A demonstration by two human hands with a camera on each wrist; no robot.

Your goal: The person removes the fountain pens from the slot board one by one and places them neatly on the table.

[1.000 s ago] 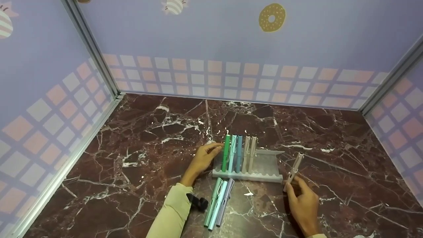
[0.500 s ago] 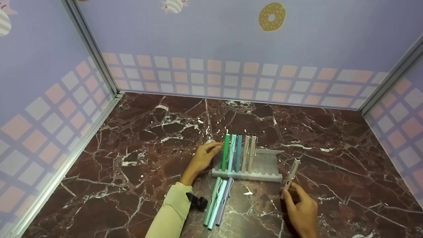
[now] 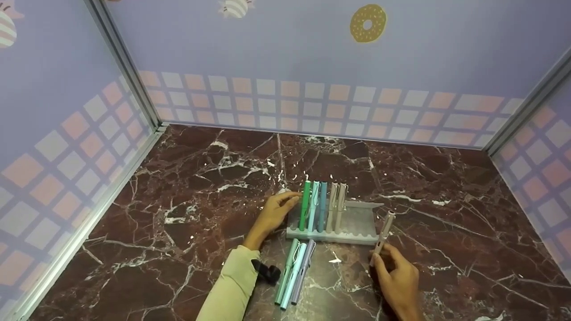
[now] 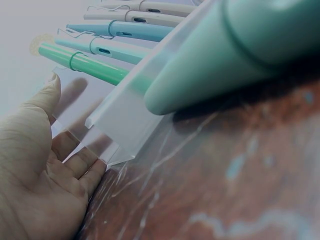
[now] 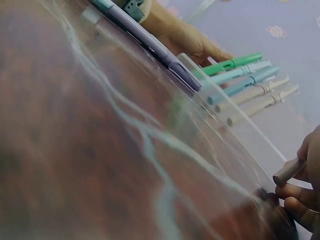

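A clear ridged rack holds several pens side by side: a green pen, a light blue, a darker blue and two beige ones. My left hand rests at the rack's left side, its fingers loosely extended against and behind the clear plastic in the left wrist view. My right hand pinches a beige-brown pen, held tilted just off the rack's right end. In the right wrist view, that pen's lower end sticks out between thumb and fingers.
Three pens, with a purple-grey pen on the right, lie together on the marbled table in front of the rack, by the left sleeve and its black strap. Patterned panels stand behind and at both sides.
My right hand has moved left with the pen, bringing it nearer the rack's right end. My left hand and the pens in the rack have stayed in place.
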